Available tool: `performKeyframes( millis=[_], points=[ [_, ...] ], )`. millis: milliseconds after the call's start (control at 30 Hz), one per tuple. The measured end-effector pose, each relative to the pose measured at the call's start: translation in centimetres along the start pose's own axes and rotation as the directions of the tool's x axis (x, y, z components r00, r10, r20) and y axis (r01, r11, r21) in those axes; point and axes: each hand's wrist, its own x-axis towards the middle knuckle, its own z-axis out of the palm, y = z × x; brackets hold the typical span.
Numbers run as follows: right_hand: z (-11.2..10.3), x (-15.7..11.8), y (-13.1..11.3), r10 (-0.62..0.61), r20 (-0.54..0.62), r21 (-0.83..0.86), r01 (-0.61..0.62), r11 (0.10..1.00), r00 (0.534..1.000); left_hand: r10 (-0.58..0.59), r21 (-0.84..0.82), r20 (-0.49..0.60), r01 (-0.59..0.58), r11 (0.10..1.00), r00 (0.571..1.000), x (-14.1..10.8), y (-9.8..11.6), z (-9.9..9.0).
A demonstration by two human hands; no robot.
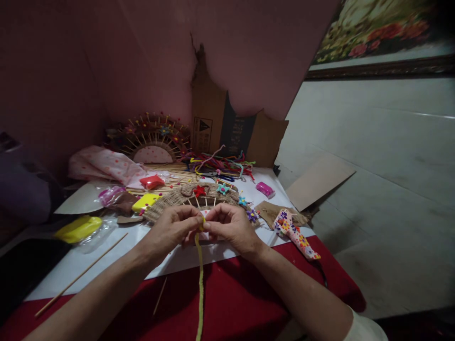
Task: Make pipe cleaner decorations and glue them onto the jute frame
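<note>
One red-clothed table (245,293); woven half-ring (167,202) mid-surface. Left hand (176,225) and right hand (231,228) in front of it, thumb and fingertips of each pinched together on yellow pipe cleaner (201,279), tail hanging toward surface's front edge. Wrapped magenta packet (265,189) near right edge.

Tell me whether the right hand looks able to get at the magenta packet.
Probably yes: nothing seems to cover the magenta packet, though the right hand is busy pinching the yellow strand.

The strand (201,284) is yellow, the tablecloth (236,293) red, the fabric (104,163) pink, apparently dotted.
</note>
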Motion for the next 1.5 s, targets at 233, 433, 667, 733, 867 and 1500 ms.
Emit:
performKeyframes(
  millis=[233,433,667,733,867,1500],
  points=[
    [-0.3,0.1,0.0,0.054,-0.005,-0.006,-0.054,0.999,0.999,-0.021,-0.024,-0.015,0.02,1.0,1.0,0.2,-0.1,-0.1],
    [-0.4,0.0,-0.1,0.099,0.03,0.01,-0.099,0.995,0.995,0.022,-0.065,-0.031,-0.024,0.998,0.999,0.1,-0.4,0.0],
    [-0.6,0.2,0.1,0.095,0.063,-0.007,-0.095,0.995,0.993,-0.014,-0.06,-0.058,0.011,0.998,0.998,0.1,0.4,0.2],
    [-0.8,0.3,0.1,0.081,0.043,-0.02,-0.08,0.997,0.996,-0.052,-0.067,-0.062,0.048,0.997,0.997,0.0,0.8,0.2],
    [-1.2,0.6,0.0,0.027,0.005,-0.055,-0.026,0.998,1.0,-0.141,-0.028,-0.057,0.14,0.99,0.988,0.1,1.2,-0.1],
    [-0.6,0.8,1.7,-0.067,-0.046,0.012,0.068,0.998,0.997,0.097,-0.02,-0.304,-0.109,0.994,0.948,-0.2,-0.7,1.7]
  ],
)
